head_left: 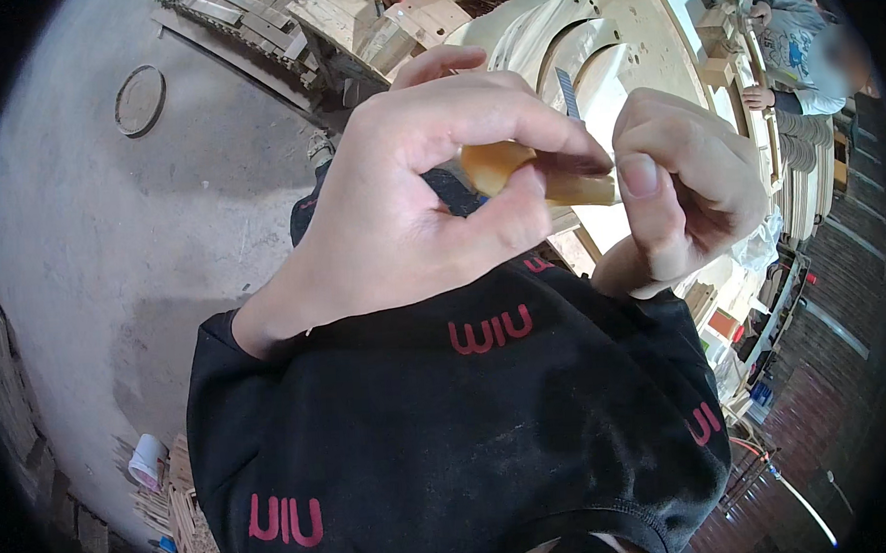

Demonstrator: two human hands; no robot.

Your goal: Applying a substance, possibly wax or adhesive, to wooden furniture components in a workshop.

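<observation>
In front of my chest, my left hand (437, 167) is closed round a small, smooth yellow-tan thing (497, 163). One end of it is rounded, and a narrower, flatter part sticks out to the right between thumb and fingers. Its kind does not show clearly. My right hand (683, 179) is closed just beside that narrow end, with the thumb pressed against curled fingers. What those fingers pinch is hidden. Beyond both hands, curved pale wooden pieces (561, 35) lie on a workbench, and a narrow grey strip like a ruler (567, 95) shows above my left fingertips.
A light wooden board (650, 15) lies at the far right of the bench, near another person (797, 48). Stacked wood (249, 21) stands at the far left. A hoop (140, 100) lies on the grey floor. A white bucket (147, 460) and wood strips (180, 511) are at lower left.
</observation>
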